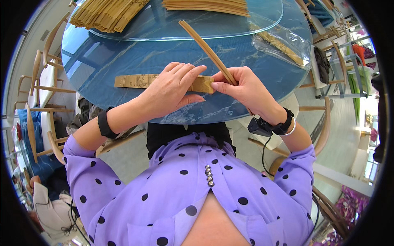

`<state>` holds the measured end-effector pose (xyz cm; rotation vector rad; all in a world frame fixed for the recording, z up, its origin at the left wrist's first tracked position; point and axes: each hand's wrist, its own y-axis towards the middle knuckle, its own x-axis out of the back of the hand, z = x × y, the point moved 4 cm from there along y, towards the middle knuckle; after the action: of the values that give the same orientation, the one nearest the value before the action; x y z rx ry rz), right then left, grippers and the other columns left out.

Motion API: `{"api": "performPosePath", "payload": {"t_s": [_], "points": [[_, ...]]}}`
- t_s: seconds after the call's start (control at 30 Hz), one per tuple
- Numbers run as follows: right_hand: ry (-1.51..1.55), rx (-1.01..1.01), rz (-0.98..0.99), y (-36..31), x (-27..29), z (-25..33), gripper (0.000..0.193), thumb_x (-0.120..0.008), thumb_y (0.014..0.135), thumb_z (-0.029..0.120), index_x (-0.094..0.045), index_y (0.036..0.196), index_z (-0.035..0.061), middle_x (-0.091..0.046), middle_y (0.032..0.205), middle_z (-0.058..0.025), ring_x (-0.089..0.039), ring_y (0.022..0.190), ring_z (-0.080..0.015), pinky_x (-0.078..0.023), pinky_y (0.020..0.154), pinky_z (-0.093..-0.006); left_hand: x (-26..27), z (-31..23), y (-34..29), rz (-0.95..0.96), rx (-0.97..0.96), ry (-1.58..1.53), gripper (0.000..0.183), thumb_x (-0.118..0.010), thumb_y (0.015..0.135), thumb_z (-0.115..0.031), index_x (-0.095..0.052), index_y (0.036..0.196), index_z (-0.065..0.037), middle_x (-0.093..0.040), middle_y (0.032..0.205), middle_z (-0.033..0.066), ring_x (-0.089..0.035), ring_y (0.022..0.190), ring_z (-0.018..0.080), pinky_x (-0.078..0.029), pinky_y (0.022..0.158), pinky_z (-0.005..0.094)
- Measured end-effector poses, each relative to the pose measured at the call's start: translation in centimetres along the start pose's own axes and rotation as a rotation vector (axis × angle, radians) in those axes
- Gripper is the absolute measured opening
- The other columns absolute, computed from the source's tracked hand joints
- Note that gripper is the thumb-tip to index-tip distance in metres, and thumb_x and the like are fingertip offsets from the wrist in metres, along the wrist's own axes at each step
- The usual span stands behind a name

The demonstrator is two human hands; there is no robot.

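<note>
A long, flat golden-brown chopstick sleeve (135, 81) with dark print lies crosswise near the table's front edge. My left hand (174, 83) rests across its middle, fingers stretched out and thumb apart, hiding part of it. In my right hand (245, 87) is a bundle of light brown wooden chopsticks (207, 50), tilted with the upper ends pointing away to the left. That hand's thumb and finger also touch the right end of the sleeve. How many sticks it holds cannot be made out.
A blue marbled table (111, 57) carries a raised glass turntable (164, 38). On it lie a pile of golden sleeves (104, 15) and a row of chopsticks (205, 5). A clear plastic bag (283, 44) with golden pieces lies to the right. Wooden chairs (49, 76) stand around.
</note>
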<state>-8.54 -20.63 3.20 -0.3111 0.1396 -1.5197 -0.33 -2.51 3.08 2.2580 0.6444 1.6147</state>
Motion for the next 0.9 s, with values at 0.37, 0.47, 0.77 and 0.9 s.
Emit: {"api": "performPosePath", "payload": {"t_s": [0.37,0.47,0.77,0.9], "points": [[0.151,-0.037,0.051,-0.3,-0.7,-0.5,0.022,-0.080,0.090,0.015,-0.073,0.104,-0.0005,-0.069,0.088,-0.0009,-0.057,0.074,-0.0040,-0.044,0.067,-0.0199,-0.6,-0.8,-0.4,0.053,-0.048,0.012,0.049,-0.075,0.085,-0.035,-0.053,0.112,-0.001,-0.052,0.097,0.0113,-0.059,0.090,0.0286,-0.050,0.077,0.0392],[0.157,-0.107,0.072,-0.6,-1.2,0.7,0.021,-0.080,0.089,0.014,-0.073,0.103,-0.0002,-0.068,0.085,-0.0005,-0.056,0.071,-0.0038,-0.045,0.065,-0.0195,-0.3,-1.2,-0.4,0.093,-0.031,0.006,0.047,-0.075,0.084,-0.033,-0.052,0.109,-0.001,-0.052,0.096,0.0107,-0.059,0.089,0.0275,-0.050,0.076,0.0383],[0.049,-0.005,0.048,-0.3,-1.3,0.4,0.015,-0.077,0.089,0.007,-0.071,0.099,-0.0022,-0.068,0.083,-0.0010,-0.060,0.073,-0.0042,-0.048,0.067,-0.0203,0.2,-2.1,0.1,0.053,-0.054,0.055,0.039,-0.077,0.084,-0.027,-0.054,0.104,-0.002,-0.054,0.096,0.0096,-0.061,0.089,0.0261,-0.051,0.076,0.0376],[0.001,0.021,0.019,-0.4,-1.2,0.3,0.018,-0.077,0.090,0.010,-0.071,0.103,-0.0017,-0.068,0.082,-0.0001,-0.059,0.073,-0.0037,-0.048,0.067,-0.0202,0.2,-1.9,0.2,0.052,-0.051,0.034,0.039,-0.077,0.085,-0.027,-0.054,0.105,-0.002,-0.054,0.095,0.0098,-0.061,0.089,0.0268,-0.051,0.077,0.0377]]}}
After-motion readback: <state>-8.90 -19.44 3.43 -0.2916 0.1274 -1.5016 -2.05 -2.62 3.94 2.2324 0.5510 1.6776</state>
